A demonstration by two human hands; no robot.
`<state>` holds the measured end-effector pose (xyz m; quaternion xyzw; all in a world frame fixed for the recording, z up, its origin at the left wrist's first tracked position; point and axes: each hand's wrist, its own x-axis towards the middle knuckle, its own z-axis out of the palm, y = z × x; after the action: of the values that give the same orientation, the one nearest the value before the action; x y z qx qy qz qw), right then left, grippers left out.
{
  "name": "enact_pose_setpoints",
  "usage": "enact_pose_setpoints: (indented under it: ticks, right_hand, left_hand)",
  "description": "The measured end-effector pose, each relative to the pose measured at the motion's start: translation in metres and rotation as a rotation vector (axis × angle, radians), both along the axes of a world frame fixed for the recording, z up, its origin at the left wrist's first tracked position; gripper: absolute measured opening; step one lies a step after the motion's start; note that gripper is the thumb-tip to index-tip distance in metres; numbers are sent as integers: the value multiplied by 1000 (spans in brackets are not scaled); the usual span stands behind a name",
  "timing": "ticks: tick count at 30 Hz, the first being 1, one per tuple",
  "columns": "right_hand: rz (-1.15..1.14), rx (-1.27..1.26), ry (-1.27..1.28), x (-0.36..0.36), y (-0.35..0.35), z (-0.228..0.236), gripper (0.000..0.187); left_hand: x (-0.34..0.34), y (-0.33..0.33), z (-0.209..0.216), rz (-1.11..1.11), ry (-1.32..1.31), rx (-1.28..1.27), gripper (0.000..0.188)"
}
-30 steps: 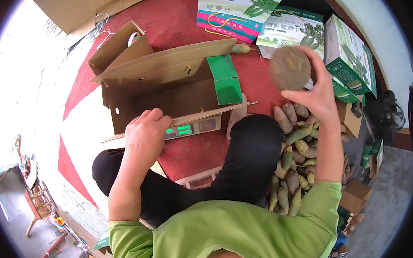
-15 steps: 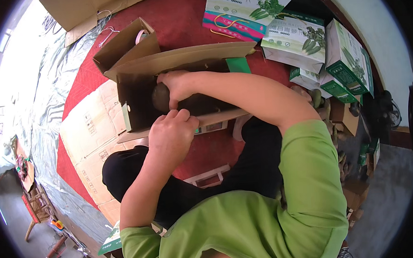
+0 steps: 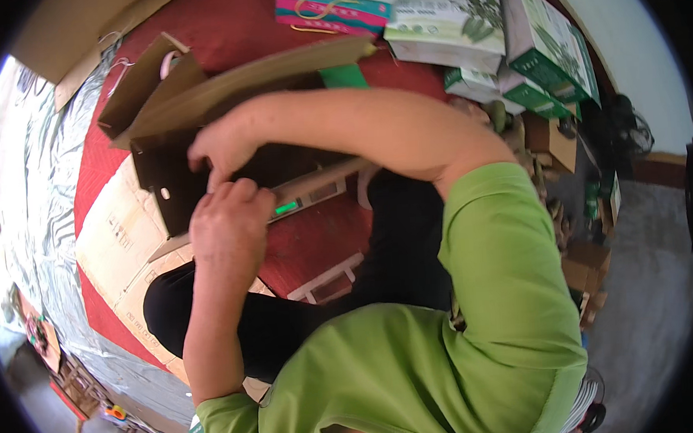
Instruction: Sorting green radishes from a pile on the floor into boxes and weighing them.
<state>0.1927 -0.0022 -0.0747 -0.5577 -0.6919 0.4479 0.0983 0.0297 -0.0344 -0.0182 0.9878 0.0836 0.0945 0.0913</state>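
An open cardboard box [image 3: 160, 175] with dark inner walls stands in front of me. My left hand [image 3: 229, 223] is closed, its fingers curled over the box's near edge. My right hand [image 3: 229, 146] reaches across from the right into the box's left part, just above the left hand. Its fingers point down, slightly smeared, and no object shows in them. The right forearm hides much of the box's inside. Under the near side sits a scale with a lit green display [image 3: 286, 209].
Several green-and-white gift boxes [image 3: 446, 27] stand at the back right. A smaller open carton [image 3: 147, 82] adjoins the box's far left. Flattened cardboard [image 3: 116, 236] lies on the red carpet [image 3: 317, 245] at left. Greenish vegetables [image 3: 502, 118] lie beside my right arm.
The whole view has shifted, so the box sits further left in the picture. The dark rounded vegetable under my right hand no longer shows. My left hand stays at the near edge.
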Motion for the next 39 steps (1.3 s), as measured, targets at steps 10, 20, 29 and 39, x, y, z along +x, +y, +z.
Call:
enact_pose_setpoints:
  ticks: [10, 20, 29, 39]
  right_hand:
    - [-958, 518, 384, 118, -237, 78, 39]
    - [-1750, -137, -458, 77, -501, -163, 38]
    - [-2104, -939, -495, 26, -611, -229, 70]
    - [-2080, -1114, -487, 28, -592, -230, 65]
  left_hand:
    - [6, -13, 11, 94, 120, -82, 12]
    - [10, -17, 10, 90, 133, -224, 9]
    - [13, -14, 8, 96, 161, -231, 9]
    - [15, -17, 9, 149, 154, -189, 8]
